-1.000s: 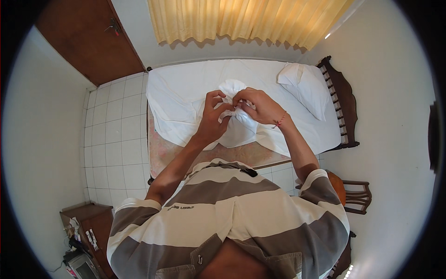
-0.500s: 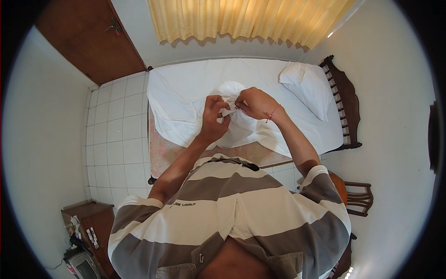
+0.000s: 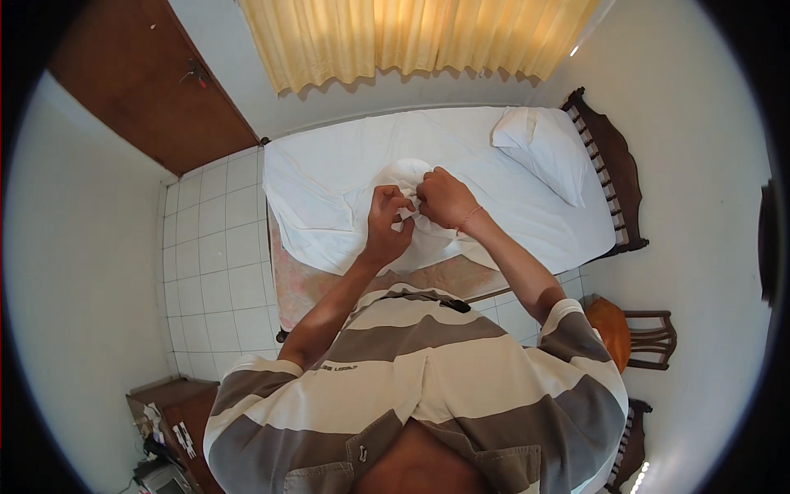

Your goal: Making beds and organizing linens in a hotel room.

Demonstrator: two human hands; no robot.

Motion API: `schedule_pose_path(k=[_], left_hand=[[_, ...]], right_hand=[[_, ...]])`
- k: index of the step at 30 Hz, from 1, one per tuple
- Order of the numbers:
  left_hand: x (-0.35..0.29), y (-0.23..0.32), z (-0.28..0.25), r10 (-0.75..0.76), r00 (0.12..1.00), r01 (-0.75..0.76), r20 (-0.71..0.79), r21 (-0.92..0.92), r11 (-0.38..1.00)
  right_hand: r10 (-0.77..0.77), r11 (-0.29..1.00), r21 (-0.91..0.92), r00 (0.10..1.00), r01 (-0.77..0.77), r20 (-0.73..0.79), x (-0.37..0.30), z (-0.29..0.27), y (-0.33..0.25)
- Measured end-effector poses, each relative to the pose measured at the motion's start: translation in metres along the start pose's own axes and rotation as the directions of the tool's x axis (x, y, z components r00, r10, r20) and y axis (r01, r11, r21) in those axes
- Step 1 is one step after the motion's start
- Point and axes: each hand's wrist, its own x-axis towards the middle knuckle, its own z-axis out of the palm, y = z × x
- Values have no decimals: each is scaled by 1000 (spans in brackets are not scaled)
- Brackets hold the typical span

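Above the middle of the bed, both hands meet at a rounded white cloth bundle [image 3: 401, 172] with gathered folds. My left hand [image 3: 388, 229] has its fingers curled and pinching the gathered cloth from the left. From the right, my right hand [image 3: 445, 199], a thin red-and-white cord round its wrist, is closed on the same folds. The fingers hide part of the gather, and I cannot tell what the bundle contains. Below it a rumpled white sheet [image 3: 317, 193] is spread on the bed, leaving a strip of pinkish patterned mattress [image 3: 309, 288] bare along the near side.
A white pillow [image 3: 543, 152] lies by the dark wooden headboard [image 3: 613, 169]. Yellow curtains [image 3: 420, 37] hang behind the bed. A brown door [image 3: 140, 74] stands far left, a wooden cabinet [image 3: 177, 412] near left, and a chair [image 3: 613, 329] at right.
The view has shifted slightly. My right hand has turned so its knuckles point more upward, and its fingers are closed tighter at the gathered cloth. The left hand keeps its pinch.
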Motion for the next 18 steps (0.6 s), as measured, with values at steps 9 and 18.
schedule_pose_path(k=[9,18], left_hand=[[7,39,-5,-148,989,148,8,0,989],[23,50,1,-275,956,278,107,-15,961]], right_hand=[[-31,585,811,999,9,11,-19,-43,23],[-132,778,615,991,127,-37,-21,-120,9]])
